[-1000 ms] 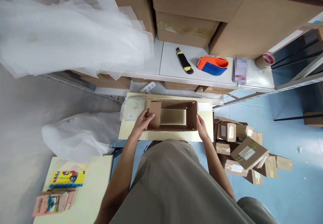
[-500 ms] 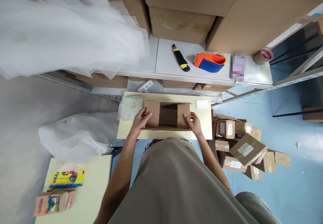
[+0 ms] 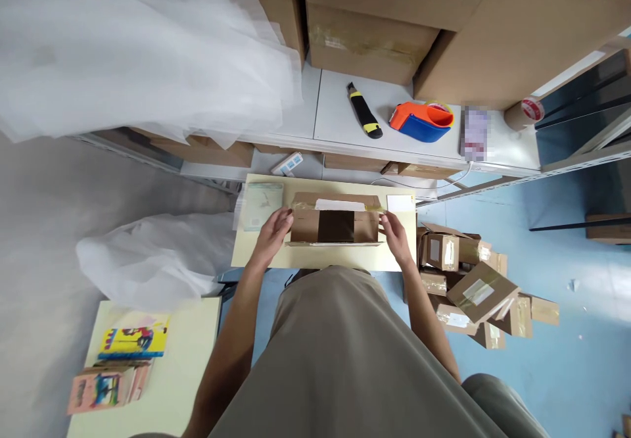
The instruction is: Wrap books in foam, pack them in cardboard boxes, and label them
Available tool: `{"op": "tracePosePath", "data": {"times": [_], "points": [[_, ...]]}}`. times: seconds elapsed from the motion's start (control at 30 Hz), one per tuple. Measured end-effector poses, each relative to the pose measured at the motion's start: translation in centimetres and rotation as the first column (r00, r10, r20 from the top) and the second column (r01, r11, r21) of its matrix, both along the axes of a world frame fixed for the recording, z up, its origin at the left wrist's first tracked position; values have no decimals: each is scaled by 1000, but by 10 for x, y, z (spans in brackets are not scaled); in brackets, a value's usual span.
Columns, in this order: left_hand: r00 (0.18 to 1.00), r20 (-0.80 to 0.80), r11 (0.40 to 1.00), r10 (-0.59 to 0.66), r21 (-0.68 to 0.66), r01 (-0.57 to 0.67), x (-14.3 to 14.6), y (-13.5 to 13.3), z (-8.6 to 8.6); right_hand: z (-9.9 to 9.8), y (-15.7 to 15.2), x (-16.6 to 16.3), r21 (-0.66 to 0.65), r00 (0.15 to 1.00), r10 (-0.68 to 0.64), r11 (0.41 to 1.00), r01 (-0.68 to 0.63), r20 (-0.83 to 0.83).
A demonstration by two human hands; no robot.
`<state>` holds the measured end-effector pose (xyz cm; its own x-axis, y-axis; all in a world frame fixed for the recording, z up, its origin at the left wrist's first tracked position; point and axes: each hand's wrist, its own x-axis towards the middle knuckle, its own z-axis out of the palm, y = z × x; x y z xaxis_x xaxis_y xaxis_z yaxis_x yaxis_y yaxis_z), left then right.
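Centre frame: left hand (image 3: 273, 233) loosely curled on the left end of a small brown cardboard box (image 3: 305, 226), flaps half folded, sitting on the pale yellow tabletop (image 3: 256, 257); right hand (image 3: 396, 236) pinching its right end.

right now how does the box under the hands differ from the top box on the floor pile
The box under the hands is open on top, a dark gap between its folded flaps; the top pile box is taped shut. The first lies square on the table, left hand and right hand at its ends; the second lies tilted on other parcels, untouched. Both are brown cardboard.
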<state>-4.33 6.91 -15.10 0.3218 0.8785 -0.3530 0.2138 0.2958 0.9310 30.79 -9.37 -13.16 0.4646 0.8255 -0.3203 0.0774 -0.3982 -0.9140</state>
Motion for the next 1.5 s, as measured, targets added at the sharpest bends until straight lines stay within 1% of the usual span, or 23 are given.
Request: {"op": "tracePosePath", "data": {"times": [0.07, 0.17, 0.23, 0.33, 0.4, 0.5, 0.6, 0.7, 0.77, 0.93, 1.07, 1.17, 1.33, 1.5], "points": [[994, 37, 994, -104, 36, 102, -14, -1, 11, 5, -11, 8, 76, 999, 51, 996, -50, -18], [957, 11, 951, -289, 120, 286, -24, 0, 24, 11, -20, 15, 141, 985, 174, 975, -173, 9], [944, -53, 931, -325, 157, 329, -22, 3, 28, 13, -18, 15, 126, 982, 186, 974, -189, 36], [952, -151, 932, -265, 215, 293, -9, 9, 31, 13, -5, 12, 122, 990, 122, 984, -130, 76], [952, -206, 919, -227, 279, 280, 1, 14, 30, 12, 4, 10, 135, 989, 85, 986, -101, 122], [954, -250, 883, -166, 393, 257, 12, 21, 22, 7, 12, 8, 139, 979, 40, 988, -68, 198], [968, -234, 873, -96, 448, 195, 18, 24, 10, -4, 14, 6, 138, 979, 4, 990, -33, 205], [980, -196, 882, -34, 455, 122, 22, 24, 0, -15, 14, 3, 141, 986, -29, 990, 5, 166], [984, -179, 886, -5, 455, 88, 24, 22, -4, -18, 14, 0, 138, 986, -49, 990, 27, 157], [983, -179, 896, 37, 442, 47, 34, 17, -6, -13, 14, -7, 80, 981, -41, 996, 26, 190], [967, -232, 905, 109, 426, 0, 42, 12, -7, -9, 13, -12, 54, 971, 27, 998, -41, 239], [962, -242, 905, 125, 426, -10, 43, 13, -9, -7, 13, -16, 54, 957, 60, 995, -78, 284], [958, -263, 906, 119, 423, 4, 39, 14, -9, -5, 7, -23, 48, 952, 69, 995, -86, 297], [954, -272, 901, 126, 433, 4, 40, 15, -8, -14, 4, -27, 62, 923, 89, 991, -121, 373]]}}
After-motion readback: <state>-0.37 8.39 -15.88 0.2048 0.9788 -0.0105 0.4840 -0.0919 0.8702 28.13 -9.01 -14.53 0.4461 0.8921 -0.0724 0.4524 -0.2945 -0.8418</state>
